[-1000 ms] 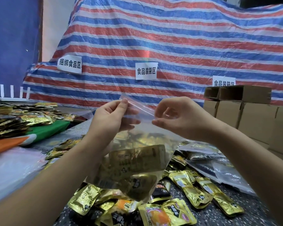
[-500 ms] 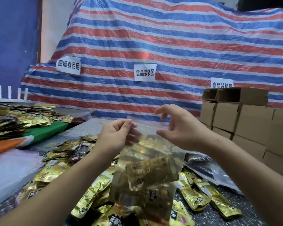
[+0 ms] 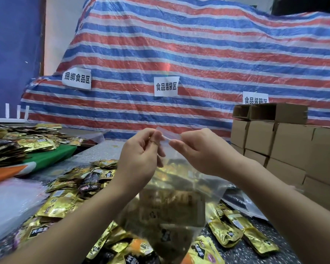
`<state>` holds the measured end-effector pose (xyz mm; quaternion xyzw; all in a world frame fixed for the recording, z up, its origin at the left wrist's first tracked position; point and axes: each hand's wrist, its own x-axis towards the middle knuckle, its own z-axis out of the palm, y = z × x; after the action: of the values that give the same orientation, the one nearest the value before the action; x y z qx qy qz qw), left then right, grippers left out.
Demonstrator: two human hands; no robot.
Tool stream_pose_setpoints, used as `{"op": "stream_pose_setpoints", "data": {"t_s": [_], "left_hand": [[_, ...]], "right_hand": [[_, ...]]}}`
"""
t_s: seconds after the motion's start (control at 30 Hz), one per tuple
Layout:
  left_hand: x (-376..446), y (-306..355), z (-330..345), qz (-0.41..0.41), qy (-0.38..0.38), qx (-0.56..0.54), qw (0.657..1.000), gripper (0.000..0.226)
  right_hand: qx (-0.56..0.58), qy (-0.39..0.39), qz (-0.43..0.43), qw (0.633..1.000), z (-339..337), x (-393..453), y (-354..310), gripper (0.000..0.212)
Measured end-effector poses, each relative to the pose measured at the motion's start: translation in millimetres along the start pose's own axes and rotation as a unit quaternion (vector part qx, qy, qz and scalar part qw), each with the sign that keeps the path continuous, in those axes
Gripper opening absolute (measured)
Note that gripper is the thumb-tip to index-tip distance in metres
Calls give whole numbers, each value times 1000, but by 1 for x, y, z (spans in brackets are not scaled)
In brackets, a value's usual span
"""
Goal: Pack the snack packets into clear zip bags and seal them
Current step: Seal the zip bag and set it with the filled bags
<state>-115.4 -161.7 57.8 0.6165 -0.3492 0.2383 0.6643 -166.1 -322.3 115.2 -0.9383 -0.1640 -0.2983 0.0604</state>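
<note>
Both hands pinch the top strip of a filled zip bag, held up over the tabletop.

The left hand (image 3: pixel 141 155) and right hand (image 3: pixel 200 151) each grasp the zip bag (image 3: pixel 171 202) at its top edge; gold snack packets (image 3: pixel 59 202) lie loose on the speckled tabletop (image 3: pixel 95 151) below, cardboard boxes (image 3: pixel 286 149) stacked at right.

I see a bright, even picture with soft light from above, hardly any shadows, shiny glare on the gold snack packets (image 3: pixel 59 204) and the striped tarp (image 3: pixel 198 60), a little blur on the hands, and bent lines near the edges.
</note>
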Motion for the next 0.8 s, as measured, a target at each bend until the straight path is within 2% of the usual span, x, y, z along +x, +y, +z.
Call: {"op": "stream_pose_setpoints", "data": {"t_s": [0.27,0.43,0.57,0.8], "left_hand": [[2,12,7,34,-15,16,999,18],[4,15,5,5,0,-12,1000,9],[5,19,6,-30,8,-51,998,14],[5,21,2,-38,-7,-32,999,19]], "right_hand": [[123,50,-11,991,-3,3,-8,32],[167,46,17,985,-5,0,-7,24],[194,51,37,979,-7,0,-12,18],[209,26,63,976,-11,-1,-17,18]]}}
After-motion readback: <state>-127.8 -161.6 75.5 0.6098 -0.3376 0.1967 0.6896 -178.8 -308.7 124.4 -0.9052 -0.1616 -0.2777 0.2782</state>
